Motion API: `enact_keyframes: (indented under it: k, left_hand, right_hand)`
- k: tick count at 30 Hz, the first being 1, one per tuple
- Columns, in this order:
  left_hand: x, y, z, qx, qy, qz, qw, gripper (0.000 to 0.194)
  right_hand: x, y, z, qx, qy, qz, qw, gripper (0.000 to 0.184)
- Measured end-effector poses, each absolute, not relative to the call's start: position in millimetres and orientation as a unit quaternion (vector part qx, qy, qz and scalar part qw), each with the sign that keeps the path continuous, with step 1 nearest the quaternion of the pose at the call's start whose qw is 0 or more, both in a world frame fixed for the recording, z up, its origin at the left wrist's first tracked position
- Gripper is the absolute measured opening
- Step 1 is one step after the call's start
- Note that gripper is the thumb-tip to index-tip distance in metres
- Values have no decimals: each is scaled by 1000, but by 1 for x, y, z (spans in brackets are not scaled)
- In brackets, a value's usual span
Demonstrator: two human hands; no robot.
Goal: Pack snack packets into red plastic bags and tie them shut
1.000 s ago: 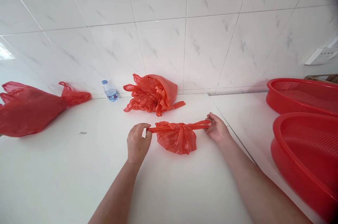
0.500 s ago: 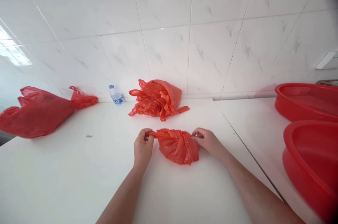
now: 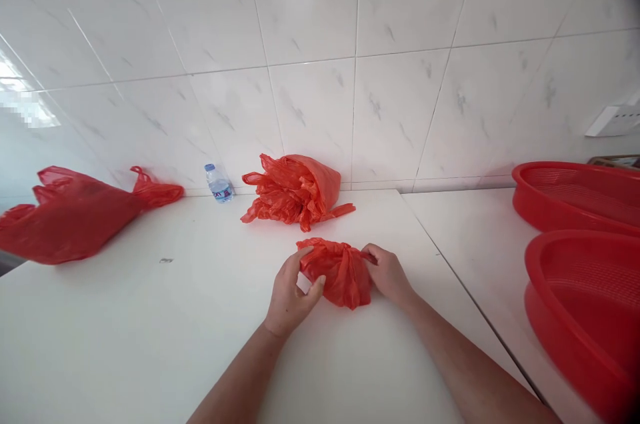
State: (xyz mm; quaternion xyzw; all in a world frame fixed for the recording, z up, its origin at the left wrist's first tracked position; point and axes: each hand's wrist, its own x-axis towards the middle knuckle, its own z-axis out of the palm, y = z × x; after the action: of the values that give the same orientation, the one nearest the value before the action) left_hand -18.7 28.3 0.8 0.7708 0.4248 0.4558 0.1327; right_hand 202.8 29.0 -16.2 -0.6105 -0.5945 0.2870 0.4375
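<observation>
White tabletop (image 3: 125, 344) bears a small red bag (image 3: 346, 277) between the left hand's (image 3: 291, 297) spread fingers and the right hand (image 3: 390, 272), pinching its edge

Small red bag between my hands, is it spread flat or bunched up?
Bunched up: the small red bag shows folds running down from its top.

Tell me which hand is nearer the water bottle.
Left. The left hand is in front of the bottle, to its right; the right hand is farther right, at the small red bag.
</observation>
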Motion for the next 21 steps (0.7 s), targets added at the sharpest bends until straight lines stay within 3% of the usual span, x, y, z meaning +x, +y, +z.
enact_keyframes:
  k: [6,9,11,14,17,19,21]
  left_hand:
    - [-6,29,-9,855,323,405,-6,67]
    - [-4,32,-15,866,328,377,-8,93]
    - [-4,34,-16,865,333,375,0,99]
    - [-6,33,-14,858,372,355,19,70]
    - [-9,34,-9,852,414,318,41,36]
    - [-13,37,-5,840,442,312,53,25]
    - [-21,38,0,813,476,328,67,26]
  right_hand:
    - [184,19,-9,-571,-631,162,500,14]
    - [167,12,-9,-522,-707,90,469,16]
    - [158,9,-10,-492,-754,94,426,14]
    - [151,6,-11,-478,-778,154,378,14]
    - [153,5,-11,-473,-764,204,389,19]
    - [158,6,-12,-471,-750,203,417,23]
    - [163,8,-13,-479,-733,196,441,27]
